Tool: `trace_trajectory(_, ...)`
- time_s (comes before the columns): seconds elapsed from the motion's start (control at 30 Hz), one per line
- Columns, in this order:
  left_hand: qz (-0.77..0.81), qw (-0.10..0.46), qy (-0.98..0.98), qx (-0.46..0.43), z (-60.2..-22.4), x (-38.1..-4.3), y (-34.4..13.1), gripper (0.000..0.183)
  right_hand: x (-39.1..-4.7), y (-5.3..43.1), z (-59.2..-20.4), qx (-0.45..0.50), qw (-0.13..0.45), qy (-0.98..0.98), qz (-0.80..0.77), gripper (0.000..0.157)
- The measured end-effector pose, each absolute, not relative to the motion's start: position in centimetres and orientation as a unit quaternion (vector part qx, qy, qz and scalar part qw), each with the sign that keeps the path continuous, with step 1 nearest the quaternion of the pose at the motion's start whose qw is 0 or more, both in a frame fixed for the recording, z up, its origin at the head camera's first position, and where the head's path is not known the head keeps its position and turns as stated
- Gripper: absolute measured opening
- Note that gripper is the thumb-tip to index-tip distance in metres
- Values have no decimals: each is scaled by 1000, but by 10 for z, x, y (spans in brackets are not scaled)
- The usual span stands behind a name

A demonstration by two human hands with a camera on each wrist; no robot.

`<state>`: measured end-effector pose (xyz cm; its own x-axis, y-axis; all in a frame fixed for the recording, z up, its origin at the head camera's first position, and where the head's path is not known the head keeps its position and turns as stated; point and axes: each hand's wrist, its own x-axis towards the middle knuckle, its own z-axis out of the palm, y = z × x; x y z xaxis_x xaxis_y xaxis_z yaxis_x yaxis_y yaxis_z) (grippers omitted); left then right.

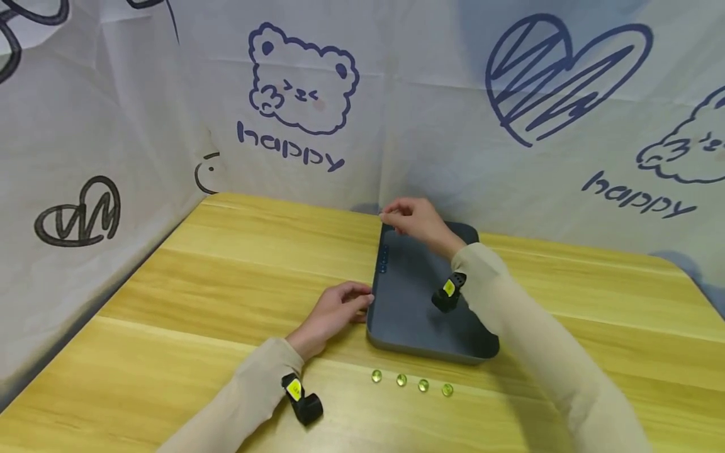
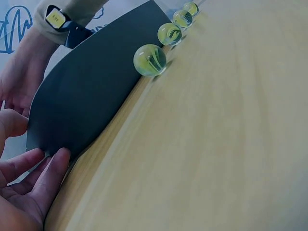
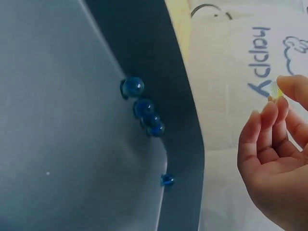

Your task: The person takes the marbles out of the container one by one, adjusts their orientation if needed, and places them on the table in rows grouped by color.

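Note:
A clear marble with a yellow-green tint [image 3: 275, 90] is pinched between the thumb and fingertips of my right hand [image 1: 418, 220], held above the far left corner of the dark grey tray [image 1: 416, 314]. Several blue marbles [image 3: 144, 108] lie inside that tray along its left wall; one sits apart from the close group. My left hand [image 1: 335, 311] is at the outside of the tray's left wall near the front corner. Its fingers [image 2: 58, 161] are loosely bent, with fingertips right at the wall.
Several yellow-green glass marbles [image 1: 401, 380] stand in a spaced row on the wooden table [image 1: 272, 251], just in front of the tray. White cloth [image 1: 425, 126] with drawings hangs behind and at the left of the table. Each wrist wears a small black camera [image 1: 308, 408].

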<state>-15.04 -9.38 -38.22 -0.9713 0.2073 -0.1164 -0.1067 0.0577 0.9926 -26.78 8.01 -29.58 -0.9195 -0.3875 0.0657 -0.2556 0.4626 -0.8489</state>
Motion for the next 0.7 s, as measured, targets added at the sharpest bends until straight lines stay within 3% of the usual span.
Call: trace_trajectory(0.7,687,113,717,43,-384,-152,-95,33,-210,96,-282,-218,82,833,-501,33)
